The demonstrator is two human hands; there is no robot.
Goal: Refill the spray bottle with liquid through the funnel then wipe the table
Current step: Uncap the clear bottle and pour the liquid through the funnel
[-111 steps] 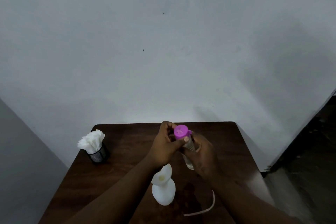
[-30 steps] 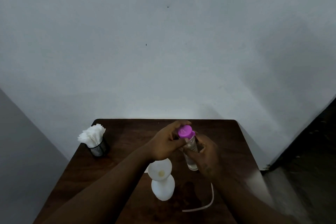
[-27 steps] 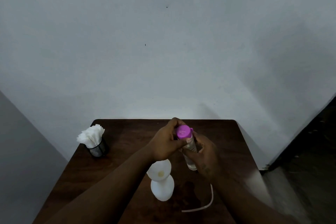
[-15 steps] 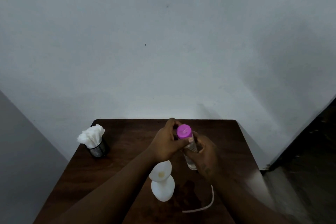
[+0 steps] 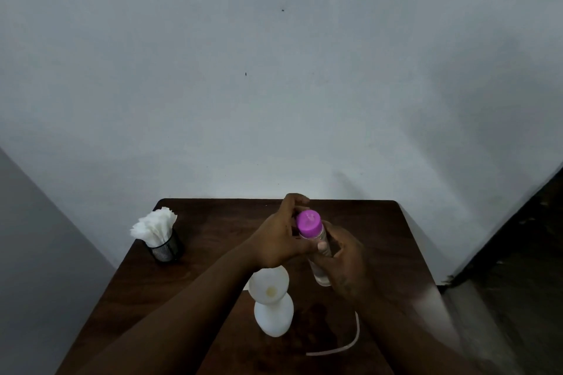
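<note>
While my left hand (image 5: 280,240) grips the cap (image 5: 308,222) and my right hand (image 5: 345,266) the clear bottle (image 5: 320,274), the funnel (image 5: 268,285) sits in the spray bottle (image 5: 274,318); pouring and wiping look undone.

Dark brown wooden desk (image 5: 219,222): black mesh cup (image 5: 164,248) standing far left, white plastic bottle (image 5: 274,318) upright near front, thin white curved tube (image 5: 350,341) beside it, perhaps a damp patch (image 5: 316,313) between.

Left hand (image 5: 283,237), right hand (image 5: 344,265) — around capped bottle (image 5: 308,224)
</note>
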